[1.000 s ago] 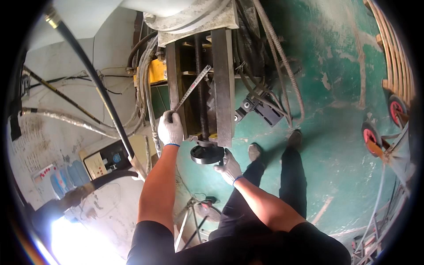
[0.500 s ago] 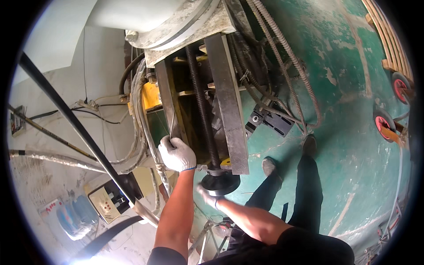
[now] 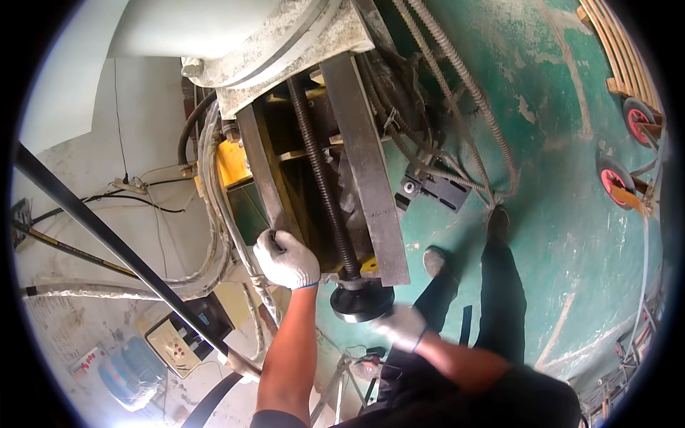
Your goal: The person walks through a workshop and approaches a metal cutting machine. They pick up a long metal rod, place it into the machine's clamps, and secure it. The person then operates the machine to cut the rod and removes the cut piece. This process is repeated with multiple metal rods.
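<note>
The black handwheel [image 3: 362, 302] at the near end of the upright threaded rod [image 3: 322, 178] is gripped from its right by the blurred right hand [image 3: 401, 327], while the left hand [image 3: 287, 258] is closed on the frame bar [image 3: 258, 171] to the left.

Green floor [image 3: 571, 235]; red-wheeled cart [image 3: 628, 143] at right; control box [image 3: 187, 332] lower left.

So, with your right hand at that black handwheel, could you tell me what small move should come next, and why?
Probably close the right hand firmly on the black handwheel and give it a short turn. The wheel sits at the bottom of the threaded rod, the blurred hand is at its rim, and the left hand already braces on the steel upright.
</note>
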Demonstrator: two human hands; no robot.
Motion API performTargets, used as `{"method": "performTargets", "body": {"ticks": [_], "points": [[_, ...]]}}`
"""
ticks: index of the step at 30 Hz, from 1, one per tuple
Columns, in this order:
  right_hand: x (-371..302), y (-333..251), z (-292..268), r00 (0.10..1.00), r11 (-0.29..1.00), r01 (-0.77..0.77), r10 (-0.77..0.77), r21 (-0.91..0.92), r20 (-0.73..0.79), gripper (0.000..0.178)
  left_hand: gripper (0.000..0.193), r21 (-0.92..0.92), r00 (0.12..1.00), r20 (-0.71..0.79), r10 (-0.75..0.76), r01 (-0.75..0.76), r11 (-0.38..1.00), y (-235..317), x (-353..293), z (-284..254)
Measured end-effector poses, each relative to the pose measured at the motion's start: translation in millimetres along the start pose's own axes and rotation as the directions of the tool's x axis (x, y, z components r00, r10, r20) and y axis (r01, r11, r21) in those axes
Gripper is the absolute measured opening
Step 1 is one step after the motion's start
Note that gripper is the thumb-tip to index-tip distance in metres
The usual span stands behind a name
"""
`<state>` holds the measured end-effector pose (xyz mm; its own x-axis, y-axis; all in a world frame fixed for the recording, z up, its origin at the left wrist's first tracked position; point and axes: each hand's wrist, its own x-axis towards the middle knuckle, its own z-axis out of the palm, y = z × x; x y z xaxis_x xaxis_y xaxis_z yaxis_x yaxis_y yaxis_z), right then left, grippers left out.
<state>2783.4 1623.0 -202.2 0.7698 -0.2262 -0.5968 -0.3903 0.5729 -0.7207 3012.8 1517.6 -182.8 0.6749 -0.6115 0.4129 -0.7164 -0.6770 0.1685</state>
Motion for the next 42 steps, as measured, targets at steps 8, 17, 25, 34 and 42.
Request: {"method": "performTargets", "body": {"ticks": [8,17,25,34,42], "points": [[26,-12,48,0.991,0.892,-0.131,0.104,0.433,0.086,0.042,0.010,0.055,1.000,-0.015,-0.006,0.007,0.998,3,-1,7],[52,5,104,0.943,0.861,0.214,-0.058,0.461,-0.328,0.036,0.009,0.028,0.999,-0.011,0.030,-0.030,0.999,7,8,11],[38,-25,88,0.965,0.290,-0.243,0.169,0.926,0.200,0.040,0.009,0.044,0.999,-0.028,0.035,-0.034,0.998,12,4,6],[85,9,108,0.980,0.715,-0.151,0.198,0.682,0.010,0.023,0.010,0.059,0.998,-0.028,0.059,-0.057,0.997,25,5,6],[59,-17,66,0.912,-0.188,-0.345,0.166,0.920,0.376,0.013,0.011,0.040,0.999,0.005,0.033,-0.033,0.999,20,10,6]]}}
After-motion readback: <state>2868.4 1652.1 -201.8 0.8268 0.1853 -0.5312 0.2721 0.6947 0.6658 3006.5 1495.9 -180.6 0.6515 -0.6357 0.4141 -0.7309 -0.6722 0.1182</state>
